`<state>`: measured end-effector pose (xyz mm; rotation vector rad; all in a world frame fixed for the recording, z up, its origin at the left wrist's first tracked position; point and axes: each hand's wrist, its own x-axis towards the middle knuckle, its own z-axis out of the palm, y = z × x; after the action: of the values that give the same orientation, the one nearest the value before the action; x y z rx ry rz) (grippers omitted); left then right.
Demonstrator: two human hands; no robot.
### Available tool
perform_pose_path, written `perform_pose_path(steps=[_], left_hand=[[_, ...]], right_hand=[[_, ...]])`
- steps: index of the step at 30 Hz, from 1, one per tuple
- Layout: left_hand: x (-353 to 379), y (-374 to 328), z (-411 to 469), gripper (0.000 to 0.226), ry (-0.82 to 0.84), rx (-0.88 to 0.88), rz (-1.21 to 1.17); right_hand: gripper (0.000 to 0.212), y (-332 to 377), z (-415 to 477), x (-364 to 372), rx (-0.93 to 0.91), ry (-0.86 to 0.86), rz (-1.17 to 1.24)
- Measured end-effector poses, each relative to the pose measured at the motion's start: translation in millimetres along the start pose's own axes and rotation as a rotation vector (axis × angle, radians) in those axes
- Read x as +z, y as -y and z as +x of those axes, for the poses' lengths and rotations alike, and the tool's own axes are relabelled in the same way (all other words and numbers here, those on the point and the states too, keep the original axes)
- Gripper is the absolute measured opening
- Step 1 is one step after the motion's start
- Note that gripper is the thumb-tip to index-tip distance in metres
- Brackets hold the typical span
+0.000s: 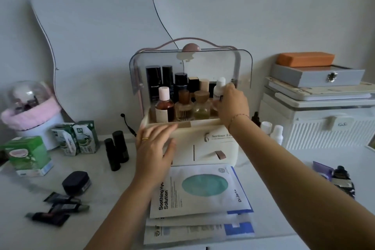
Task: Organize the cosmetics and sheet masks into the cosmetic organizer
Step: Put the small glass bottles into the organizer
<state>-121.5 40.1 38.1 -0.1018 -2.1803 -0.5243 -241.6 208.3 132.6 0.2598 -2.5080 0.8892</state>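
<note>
The person's right hand (233,105) has its fingers curled round a white bottle (220,85), which stands upright at the right end of the organizer's (213,144) open top tray, just beside the amber bottles (192,107). The left hand (154,148) is spread flat with straight fingers at the tray's front rim, holding nothing; whether it touches is blurred. The sheet masks (203,189) lie stacked on the table (101,176) in front of the organizer.
</note>
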Motion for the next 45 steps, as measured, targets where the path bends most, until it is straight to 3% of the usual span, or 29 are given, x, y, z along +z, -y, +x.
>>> perform_pose_path(steps=[8, 16, 19, 22, 24, 27, 29, 31, 37, 41, 45], left_hand=[[0, 1, -2, 0.039, 0.002, -0.003, -0.012], [1, 1, -1, 0.037, -0.022, 0.021, 0.002], [0, 1, -1, 0.036, -0.032, 0.034, 0.003], [1, 1, -1, 0.037, -0.033, 0.046, 0.014], [1, 1, -1, 0.037, -0.04, 0.053, 0.038], [3, -1, 0, 0.037, -0.05, 0.04, 0.055], [4, -2, 0, 0.037, -0.059, 0.029, 0.058], [4, -4, -1, 0.037, -0.063, 0.019, 0.061], [3, -6, -1, 0.038, -0.035, 0.0, 0.071], [3, -6, -1, 0.037, -0.051, 0.013, 0.068], [7, -4, -1, 0.035, -0.084, 0.02, 0.064]], right_hand=[[0.019, -4, 20, 25, 0.054, 0.19, -0.168], [0.018, -5, 7, 12, 0.045, 0.221, -0.137], [0.011, -22, -13, 1, -0.022, 0.139, 0.051], [0.024, -48, -47, -14, -0.151, -0.049, 0.329], [0.026, -76, -65, -21, -0.162, -0.194, 0.375], [0.033, -132, -68, -22, 0.082, -0.315, 0.299], [0.051, -163, -61, -20, 0.294, -0.244, 0.267], [0.06, -181, -56, -13, 0.386, -0.125, 0.293], [0.031, -192, -50, 2, 0.427, -0.064, 0.304], [0.026, -167, -61, -15, 0.316, -0.196, 0.284], [0.028, -98, -76, -39, -0.017, -0.266, 0.468]])
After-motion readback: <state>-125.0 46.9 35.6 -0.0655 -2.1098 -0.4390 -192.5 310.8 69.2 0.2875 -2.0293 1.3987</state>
